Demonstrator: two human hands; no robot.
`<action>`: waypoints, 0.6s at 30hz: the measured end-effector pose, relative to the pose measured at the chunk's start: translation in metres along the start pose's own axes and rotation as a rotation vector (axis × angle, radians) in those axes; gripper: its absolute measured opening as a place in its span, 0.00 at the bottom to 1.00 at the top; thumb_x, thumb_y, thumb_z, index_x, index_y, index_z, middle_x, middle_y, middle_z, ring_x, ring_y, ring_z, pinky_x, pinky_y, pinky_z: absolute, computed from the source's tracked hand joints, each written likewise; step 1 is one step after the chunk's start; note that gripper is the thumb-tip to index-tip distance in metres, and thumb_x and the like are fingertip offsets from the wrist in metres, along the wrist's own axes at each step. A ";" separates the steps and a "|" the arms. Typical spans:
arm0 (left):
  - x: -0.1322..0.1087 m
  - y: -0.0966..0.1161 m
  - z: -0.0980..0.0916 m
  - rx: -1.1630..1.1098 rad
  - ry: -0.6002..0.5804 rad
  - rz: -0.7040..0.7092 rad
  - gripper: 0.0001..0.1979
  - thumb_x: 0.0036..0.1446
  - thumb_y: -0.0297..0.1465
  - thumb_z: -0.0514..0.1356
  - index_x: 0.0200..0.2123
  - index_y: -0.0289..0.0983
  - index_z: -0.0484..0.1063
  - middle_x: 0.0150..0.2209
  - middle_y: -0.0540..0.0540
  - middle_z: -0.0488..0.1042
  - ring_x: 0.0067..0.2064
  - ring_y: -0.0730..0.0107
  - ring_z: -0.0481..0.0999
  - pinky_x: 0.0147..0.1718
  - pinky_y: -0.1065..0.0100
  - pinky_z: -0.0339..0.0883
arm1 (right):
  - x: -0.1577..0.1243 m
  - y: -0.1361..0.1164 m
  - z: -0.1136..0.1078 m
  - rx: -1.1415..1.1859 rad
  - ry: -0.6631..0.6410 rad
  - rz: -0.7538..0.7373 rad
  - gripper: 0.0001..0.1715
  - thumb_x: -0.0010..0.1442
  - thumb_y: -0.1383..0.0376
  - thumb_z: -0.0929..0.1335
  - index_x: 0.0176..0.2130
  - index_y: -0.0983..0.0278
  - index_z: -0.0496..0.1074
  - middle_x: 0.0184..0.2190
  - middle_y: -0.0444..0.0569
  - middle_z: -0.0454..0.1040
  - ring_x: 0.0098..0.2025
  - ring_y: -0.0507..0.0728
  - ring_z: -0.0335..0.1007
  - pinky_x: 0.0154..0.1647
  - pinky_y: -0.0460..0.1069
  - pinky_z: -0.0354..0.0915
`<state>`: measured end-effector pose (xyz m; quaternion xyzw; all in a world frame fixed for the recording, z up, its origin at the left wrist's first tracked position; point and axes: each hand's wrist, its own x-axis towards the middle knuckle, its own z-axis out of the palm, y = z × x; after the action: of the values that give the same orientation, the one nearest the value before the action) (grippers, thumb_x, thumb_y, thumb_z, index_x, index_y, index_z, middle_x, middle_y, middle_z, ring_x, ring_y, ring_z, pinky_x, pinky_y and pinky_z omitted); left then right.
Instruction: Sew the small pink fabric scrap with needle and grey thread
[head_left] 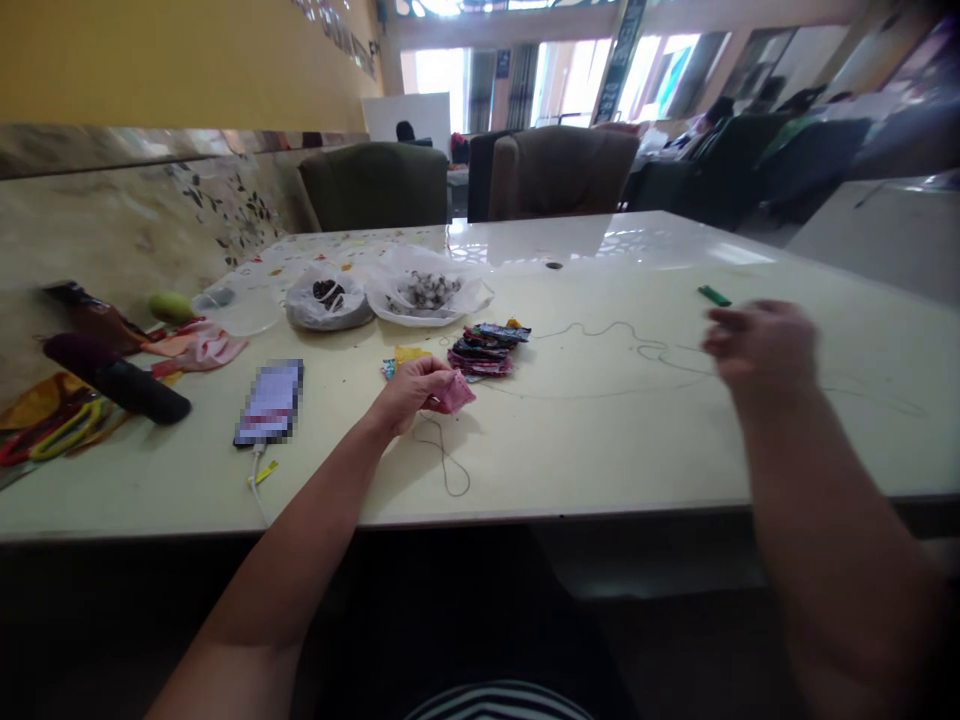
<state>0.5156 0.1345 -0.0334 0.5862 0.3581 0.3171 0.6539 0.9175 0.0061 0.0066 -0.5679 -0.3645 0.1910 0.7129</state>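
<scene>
Pinched in my left hand (411, 390) is a small pink piece of cloth (456, 392), held above the table. Beside it stands a stack of small patterned cloth pieces (489, 352), with a yellow piece (411, 354) behind my fingers. A dark thread (456, 478) loops on the table below the left hand. More thread (592, 396) runs across the tabletop toward my right hand (765, 345). That hand is raised at the right, blurred, with its fingers drawn together. What it grips is too small to make out. A green lighter (714, 295) lies just behind it.
Two white plastic bags, one with dark bits (328, 312) and one with grey-white tufts (427, 295), stand at the back. At left lie a phone (271, 402) on a cable, a dark rounded object (116, 380), scissors (71, 428) and pink cloth (206, 347). Chairs (375, 185) stand beyond.
</scene>
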 end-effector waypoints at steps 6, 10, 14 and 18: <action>0.000 0.001 -0.004 -0.026 0.007 0.003 0.19 0.45 0.39 0.73 0.33 0.33 0.72 0.32 0.43 0.78 0.34 0.61 0.82 0.26 0.69 0.75 | -0.071 0.003 0.169 0.034 -0.750 0.513 0.18 0.46 0.64 0.75 0.36 0.61 0.68 0.17 0.35 0.57 0.17 0.46 0.46 0.18 0.43 0.39; -0.003 0.005 -0.003 -0.062 0.005 -0.006 0.17 0.46 0.36 0.72 0.33 0.34 0.72 0.32 0.43 0.80 0.33 0.64 0.83 0.31 0.66 0.78 | -0.095 0.015 0.197 0.044 -1.029 0.664 0.18 0.48 0.61 0.76 0.30 0.63 0.65 0.16 0.33 0.50 0.17 0.43 0.40 0.17 0.42 0.35; -0.005 0.007 -0.001 -0.088 -0.027 -0.017 0.15 0.47 0.35 0.72 0.32 0.33 0.72 0.32 0.42 0.81 0.35 0.60 0.84 0.33 0.67 0.78 | -0.065 0.022 0.160 0.233 -0.752 0.655 0.19 0.49 0.67 0.73 0.25 0.61 0.57 0.15 0.33 0.47 0.17 0.43 0.37 0.16 0.42 0.36; -0.004 0.008 -0.001 -0.079 0.006 -0.049 0.14 0.47 0.34 0.71 0.32 0.33 0.72 0.31 0.42 0.81 0.35 0.60 0.84 0.32 0.67 0.77 | -0.014 0.024 0.103 0.363 -0.283 0.476 0.18 0.53 0.68 0.67 0.23 0.60 0.51 0.13 0.34 0.41 0.16 0.46 0.34 0.14 0.43 0.41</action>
<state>0.5127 0.1321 -0.0254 0.5500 0.3613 0.3168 0.6831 0.8359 0.0720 -0.0111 -0.4685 -0.2768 0.4912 0.6802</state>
